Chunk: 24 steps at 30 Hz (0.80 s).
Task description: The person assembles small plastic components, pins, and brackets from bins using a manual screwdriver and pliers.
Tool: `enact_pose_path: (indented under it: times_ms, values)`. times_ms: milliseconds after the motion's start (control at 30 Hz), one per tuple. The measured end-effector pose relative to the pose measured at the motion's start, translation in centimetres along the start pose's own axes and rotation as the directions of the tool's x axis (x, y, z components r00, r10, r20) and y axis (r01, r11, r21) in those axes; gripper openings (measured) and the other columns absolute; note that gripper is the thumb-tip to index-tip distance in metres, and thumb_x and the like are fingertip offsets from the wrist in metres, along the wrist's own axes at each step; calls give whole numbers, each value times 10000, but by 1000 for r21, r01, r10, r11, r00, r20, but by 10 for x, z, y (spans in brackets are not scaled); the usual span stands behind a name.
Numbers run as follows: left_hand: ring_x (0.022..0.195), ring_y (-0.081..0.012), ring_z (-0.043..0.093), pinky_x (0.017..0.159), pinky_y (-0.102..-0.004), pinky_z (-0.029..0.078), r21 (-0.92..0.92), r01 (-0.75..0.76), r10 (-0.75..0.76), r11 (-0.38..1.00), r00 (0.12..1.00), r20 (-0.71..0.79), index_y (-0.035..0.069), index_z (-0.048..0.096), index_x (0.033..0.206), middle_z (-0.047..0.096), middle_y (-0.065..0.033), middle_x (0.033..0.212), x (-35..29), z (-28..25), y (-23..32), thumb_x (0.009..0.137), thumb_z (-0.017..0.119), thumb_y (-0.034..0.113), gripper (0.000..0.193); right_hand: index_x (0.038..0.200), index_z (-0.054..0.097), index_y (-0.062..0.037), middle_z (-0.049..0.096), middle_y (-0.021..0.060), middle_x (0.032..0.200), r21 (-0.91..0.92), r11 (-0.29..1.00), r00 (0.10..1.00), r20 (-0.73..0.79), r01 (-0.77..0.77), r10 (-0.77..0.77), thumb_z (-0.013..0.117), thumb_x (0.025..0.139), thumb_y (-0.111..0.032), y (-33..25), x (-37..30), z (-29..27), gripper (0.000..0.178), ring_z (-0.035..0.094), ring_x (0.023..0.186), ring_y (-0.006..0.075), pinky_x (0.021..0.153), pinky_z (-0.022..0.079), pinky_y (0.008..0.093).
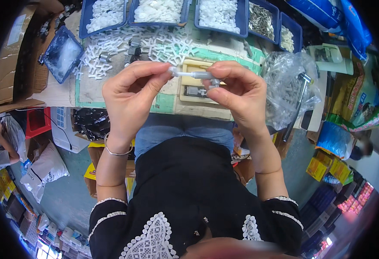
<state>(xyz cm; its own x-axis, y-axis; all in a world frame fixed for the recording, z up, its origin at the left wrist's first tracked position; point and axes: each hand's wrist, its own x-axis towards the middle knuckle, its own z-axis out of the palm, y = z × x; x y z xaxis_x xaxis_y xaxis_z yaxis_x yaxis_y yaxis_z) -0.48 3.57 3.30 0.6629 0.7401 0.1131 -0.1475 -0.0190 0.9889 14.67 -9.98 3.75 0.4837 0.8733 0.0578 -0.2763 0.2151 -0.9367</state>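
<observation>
Hands: left hand [129, 93] and right hand [239, 93] both pinch white plastic part [192, 74], centre frame, above tabletop [168, 103].

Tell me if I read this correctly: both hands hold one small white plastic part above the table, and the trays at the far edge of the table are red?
Not quite. The trays are blue, not red, as the head view shows. The rest holds: the left hand and right hand hold one small white plastic part above the table.

I pinch a small white plastic part [193, 74] between my left hand [129, 93] and right hand [241, 93], just above the beige jig [193, 88].
</observation>
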Motion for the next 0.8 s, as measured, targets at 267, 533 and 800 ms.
enact_pose_path:
  times_ms: [267, 533, 800]
  values:
    - [812, -154, 626, 707, -238, 498, 164, -286, 285, 944, 958, 35, -26, 674, 916, 668, -120, 895, -6, 9, -13, 775, 655, -96, 159, 994, 645, 34, 593, 119, 1072, -162, 986, 999, -34, 37, -43, 718, 715, 72, -2, -10, -3, 291, 607, 961, 163, 812, 542, 269]
    - [787, -154, 632, 695, -230, 506, 63, -107, 102, 992, 991, 87, -22, 674, 912, 668, -116, 890, -19, 15, -27, 774, 650, -95, 157, 966, 662, 17, 627, 97, 1020, -375, 927, 999, 31, 27, -17, 722, 723, 29, -3, -24, -9, 251, 618, 932, 137, 827, 534, 260]
    - [823, -224, 620, 682, -335, 512, 428, -307, 226, 850, 946, 231, 7, 633, 991, 634, -107, 962, -30, 37, -38, 724, 687, -35, 275, 888, 691, -33, 675, 87, 928, -786, 610, 986, -2, 102, -168, 759, 656, -26, 1, -51, -49, 242, 625, 881, 208, 789, 479, 311]
